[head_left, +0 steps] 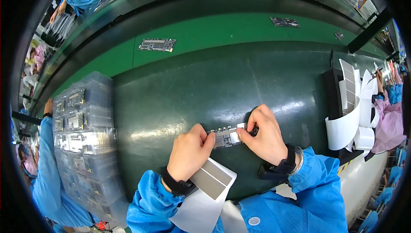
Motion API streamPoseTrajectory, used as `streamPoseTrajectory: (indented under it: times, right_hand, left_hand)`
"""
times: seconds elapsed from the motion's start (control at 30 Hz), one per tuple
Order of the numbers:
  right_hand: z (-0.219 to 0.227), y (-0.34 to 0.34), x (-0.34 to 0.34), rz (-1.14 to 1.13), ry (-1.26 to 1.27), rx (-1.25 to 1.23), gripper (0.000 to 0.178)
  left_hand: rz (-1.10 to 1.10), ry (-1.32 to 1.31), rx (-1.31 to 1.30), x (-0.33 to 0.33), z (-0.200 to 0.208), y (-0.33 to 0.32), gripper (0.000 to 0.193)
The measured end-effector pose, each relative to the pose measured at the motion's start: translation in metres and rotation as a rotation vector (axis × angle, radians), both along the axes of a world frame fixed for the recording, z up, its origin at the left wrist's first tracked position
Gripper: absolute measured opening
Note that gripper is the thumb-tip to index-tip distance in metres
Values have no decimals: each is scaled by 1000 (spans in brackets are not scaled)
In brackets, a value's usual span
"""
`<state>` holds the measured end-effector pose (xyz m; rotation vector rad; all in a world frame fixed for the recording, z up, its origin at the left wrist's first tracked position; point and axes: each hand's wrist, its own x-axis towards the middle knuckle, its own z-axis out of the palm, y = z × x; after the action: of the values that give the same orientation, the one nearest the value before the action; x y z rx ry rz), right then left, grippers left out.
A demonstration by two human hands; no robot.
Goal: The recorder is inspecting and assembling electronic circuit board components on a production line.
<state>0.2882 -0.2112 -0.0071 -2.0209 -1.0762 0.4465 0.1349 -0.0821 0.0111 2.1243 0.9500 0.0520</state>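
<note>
A narrow circuit board (220, 140) with silvery and grey patches lies level between my hands, just above or on the dark green tabletop. My left hand (188, 151) is closed, thumb and forefinger pinching the board's left end. At the other end, my right hand (266, 135) has its fingers curled and its thumb over a pale patch on the board. Its fingertips partly cover that end. Under my left wrist is a white backing sheet with grey rectangular stickers (210, 178), which hangs toward my lap. Both wrists wear black bands.
Stacked clear plastic trays (96, 126) holding circuit boards stand at the left. Along the far green strip lie a circuit board (157, 45), another board (284, 22) and a small piece (338, 35). A black box (334, 91) with curled sticker sheets (349, 123) sits right. Co-workers are around.
</note>
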Motion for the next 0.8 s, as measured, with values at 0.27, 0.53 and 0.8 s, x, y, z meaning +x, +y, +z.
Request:
streamPoseTrajectory:
  times: [0.27, 0.53, 0.8]
  right_hand:
    - [-3, -2, 2, -3, 48, 47, 18]
    - [-4, -2, 3, 120, -105, 58, 15]
    - [3, -13, 21, 187, 20, 100, 29]
  left_hand:
    - [97, -126, -200, -6, -9, 13, 23]
    - [17, -74, -40, -6, -4, 5, 23]
    - [48, -103, -194, -8, -11, 11, 23]
